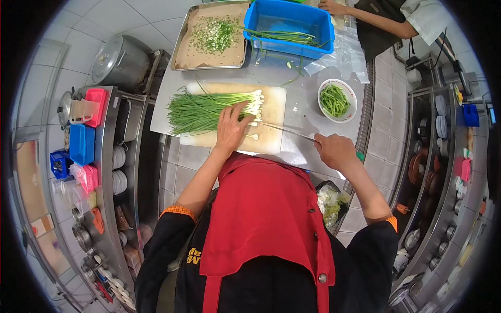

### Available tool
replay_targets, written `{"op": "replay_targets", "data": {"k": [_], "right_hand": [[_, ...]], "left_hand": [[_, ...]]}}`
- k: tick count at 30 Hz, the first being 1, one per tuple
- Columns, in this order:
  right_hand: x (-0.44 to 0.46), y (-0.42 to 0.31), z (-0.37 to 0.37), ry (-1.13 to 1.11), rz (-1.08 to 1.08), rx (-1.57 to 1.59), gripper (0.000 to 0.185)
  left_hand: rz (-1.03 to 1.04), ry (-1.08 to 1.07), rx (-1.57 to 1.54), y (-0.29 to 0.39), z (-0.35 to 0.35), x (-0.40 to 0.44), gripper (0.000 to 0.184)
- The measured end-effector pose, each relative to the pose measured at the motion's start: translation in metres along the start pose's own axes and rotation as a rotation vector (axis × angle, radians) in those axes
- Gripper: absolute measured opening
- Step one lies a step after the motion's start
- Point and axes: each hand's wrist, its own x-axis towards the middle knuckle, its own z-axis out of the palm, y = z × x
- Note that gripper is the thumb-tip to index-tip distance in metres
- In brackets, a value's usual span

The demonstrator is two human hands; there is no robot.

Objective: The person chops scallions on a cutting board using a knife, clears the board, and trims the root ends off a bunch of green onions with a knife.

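A big bundle of long green onions (206,112), glossy deep green at the leafy end and paling to white bulbs w/ stringy root ends, is lying crosswise just above ctr of frame, tips pointing L, bulbs R. It's resting on a flat, rectangular cream-white cutting board (274,99), its surface showing brownish staining; a loose bulb or two are sitting near the board's lower edge. The L hand (231,125) is lying over the bundle near the bulbs, fingers bent, thumb out; can't tell if it's actually gripping. The R hand (334,151), well apart from the L, is clamping the handle of a long, thin, straight metal knife (286,130), its blade slanting up-L toward the bulbs. All this is sitting on a smooth grey metal table (308,115). Upper L-ctr, a shallow rectangular metal tray (209,67) w/ brown lining is holding fine green-and-white chopped bits (214,35). Top ctr, a deep blue plastic bin (289,49) is holding more stalks. R of ctr, a round white bowl (352,108) is holding short green cut pcs (335,100).
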Motion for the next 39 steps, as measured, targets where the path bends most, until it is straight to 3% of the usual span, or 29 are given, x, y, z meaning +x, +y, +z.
{"op": "replay_targets", "data": {"k": [7,10,15,24,33,39], "right_hand": [[-0.001,0.002,0.003,0.002,0.007,-0.021,0.021],[-0.002,0.001,0.003,0.009,0.008,-0.018,0.02],[0.003,-0.002,0.009,0.075,-0.022,-0.06,0.019],[0.027,-0.019,0.019,0.175,-0.083,-0.124,0.014],[0.034,-0.025,0.004,0.166,-0.102,-0.164,0.015],[0.044,-0.036,-0.012,0.039,-0.067,-0.196,0.014]], "left_hand": [[-0.008,-0.065,0.003,0.001,-0.004,0.001,0.015],[-0.063,0.02,-0.08,-0.001,0.0,-0.001,0.013],[-0.057,-0.17,-0.156,-0.006,-0.014,0.007,0.012],[-0.078,-0.189,-0.155,-0.005,-0.014,0.013,0.011],[-0.084,-0.174,-0.116,-0.002,-0.014,0.015,0.011],[-0.083,-0.151,-0.122,-0.002,-0.013,0.016,0.01]]}}
